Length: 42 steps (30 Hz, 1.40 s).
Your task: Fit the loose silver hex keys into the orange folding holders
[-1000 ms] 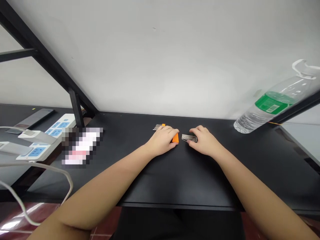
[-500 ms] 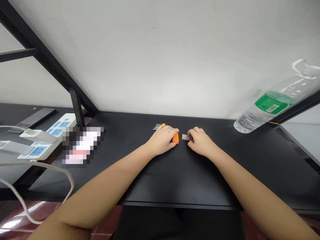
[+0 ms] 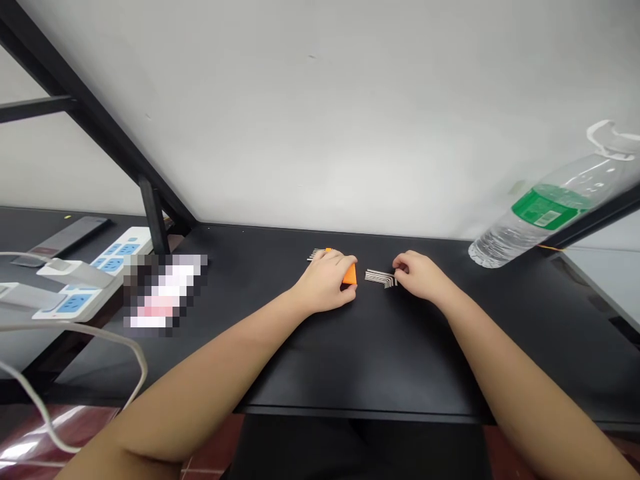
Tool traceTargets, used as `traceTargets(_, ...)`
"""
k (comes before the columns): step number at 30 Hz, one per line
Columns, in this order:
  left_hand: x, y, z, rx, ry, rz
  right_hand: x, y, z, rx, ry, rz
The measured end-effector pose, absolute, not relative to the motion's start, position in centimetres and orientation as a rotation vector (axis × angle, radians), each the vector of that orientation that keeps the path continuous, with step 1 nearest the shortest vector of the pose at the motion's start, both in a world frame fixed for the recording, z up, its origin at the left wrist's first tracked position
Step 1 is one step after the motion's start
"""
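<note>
My left hand [image 3: 326, 283] is wrapped over an orange block [image 3: 351, 274] on the black table. Beyond that hand, thin metal rods [image 3: 315, 255] stick out beside another bit of orange, the rest hidden by the fingers. To the right lies a row of bent metal hex keys [image 3: 381, 277], side by side with their short ends at the right. At that end, the curled fingertips of my right hand [image 3: 416, 272] pinch together at the outermost key.
A large water bottle with a green label [image 3: 545, 208] stands at the back right by the wall. On the left are a blurred phone-like object [image 3: 165, 293], a white power strip [image 3: 117, 257] with chargers, white cables and a black metal frame [image 3: 154, 217].
My right hand has shifted right, off most of the hex keys, so their bent ends now show. The left hand has stayed on the orange block.
</note>
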State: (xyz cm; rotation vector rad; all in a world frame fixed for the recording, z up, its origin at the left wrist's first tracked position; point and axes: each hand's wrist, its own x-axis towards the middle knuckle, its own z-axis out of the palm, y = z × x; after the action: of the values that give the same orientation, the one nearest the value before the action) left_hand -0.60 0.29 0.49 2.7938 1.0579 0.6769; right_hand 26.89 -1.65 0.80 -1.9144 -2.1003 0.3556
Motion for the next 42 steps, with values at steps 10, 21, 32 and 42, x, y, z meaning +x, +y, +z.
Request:
traceTargets(10, -0.67, 0.39, -0.06, 2.569, 1.114, 0.673, 27.33, -1.73, 0.65, -1.834, -2.211, 0.425)
traceTargets(21, -0.59, 0.30, 0.19, 2.545, 1.128, 0.620, 27.47, -1.73, 0.45, -1.836, -2.227, 0.399)
traceTargets(32, -0.49, 0.63, 0.06, 2.556, 1.110, 0.628, 27.26, -1.51, 0.59, -2.014, -2.173, 0.307)
traceTargets(42, -0.67, 0.97, -0.53, 2.586, 1.145, 0.777, 26.91, -2.19, 1.13, -1.530, -1.851, 0.706)
